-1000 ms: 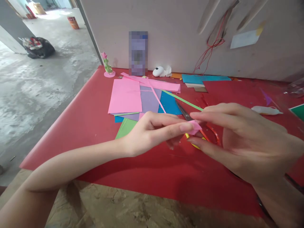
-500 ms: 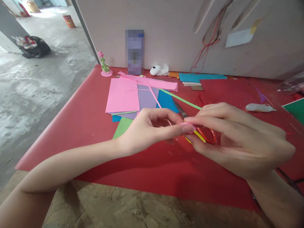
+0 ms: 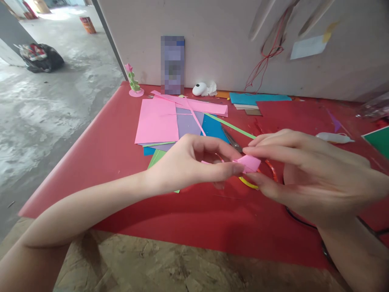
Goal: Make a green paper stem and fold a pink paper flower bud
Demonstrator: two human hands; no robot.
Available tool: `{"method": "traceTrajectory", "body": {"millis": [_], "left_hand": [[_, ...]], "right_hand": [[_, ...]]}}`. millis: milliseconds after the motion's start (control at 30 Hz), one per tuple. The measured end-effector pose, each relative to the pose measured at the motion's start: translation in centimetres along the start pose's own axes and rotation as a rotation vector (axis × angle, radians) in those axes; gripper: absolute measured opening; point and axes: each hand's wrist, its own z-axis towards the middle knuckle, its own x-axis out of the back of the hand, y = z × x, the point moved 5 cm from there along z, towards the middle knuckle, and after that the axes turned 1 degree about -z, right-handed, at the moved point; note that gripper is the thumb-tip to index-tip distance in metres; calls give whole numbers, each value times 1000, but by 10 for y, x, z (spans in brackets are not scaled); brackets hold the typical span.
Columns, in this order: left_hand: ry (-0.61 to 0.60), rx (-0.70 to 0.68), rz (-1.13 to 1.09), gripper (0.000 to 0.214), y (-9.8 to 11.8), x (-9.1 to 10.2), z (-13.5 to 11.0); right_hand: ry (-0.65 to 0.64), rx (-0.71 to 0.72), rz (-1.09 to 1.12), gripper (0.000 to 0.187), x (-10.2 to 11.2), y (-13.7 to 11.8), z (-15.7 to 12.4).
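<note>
My left hand [image 3: 194, 160] pinches a small folded strip of pink paper [image 3: 251, 163] between thumb and index finger; a bit of its pink tail shows behind the thumb. My right hand [image 3: 306, 174] comes from the right with thumb and index finger parted, their tips close to the paper's upper and lower edges. Whether those tips touch it I cannot tell. Below and behind the hands lies a pair of scissors [image 3: 233, 140], blades toward the back, with red and yellow handles partly covered by my fingers.
Pink paper sheets [image 3: 158, 121] lie over purple, blue and green paper. A paper flower [image 3: 132, 79] stands at the back left, near a phone-like object [image 3: 172, 65] leaning on the wall. A white case [image 3: 199, 89], blue paper [image 3: 258, 98] and a glue bottle [image 3: 334, 138] lie rearward on the red tabletop [image 3: 182, 227].
The right thumb and index finger have spread apart and shifted slightly right, exposing more of the folded pink paper. My left hand keeps its pinch and has moved slightly right.
</note>
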Motion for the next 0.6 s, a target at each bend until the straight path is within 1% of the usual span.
{"method": "traceTrajectory", "body": {"millis": [167,267,367,467,600], "left_hand": [[-15,13,-53,11,1,0,0],[-4,32,-26,11,0,1,-1],[0,42,-1,7,-1,1,-1],[-21,33,-25,7,0,-1,0],[-26,39,-66,12,1,-2,0]], "right_hand": [[-15,-17,30,27,1,2,-2],[-16,-13,17,28,1,1,-2],[-34,54,6,32,-1,-1,-1],[-40,108,16,35,-1,-2,0],[-26,70,9,37,1,0,-2]]}}
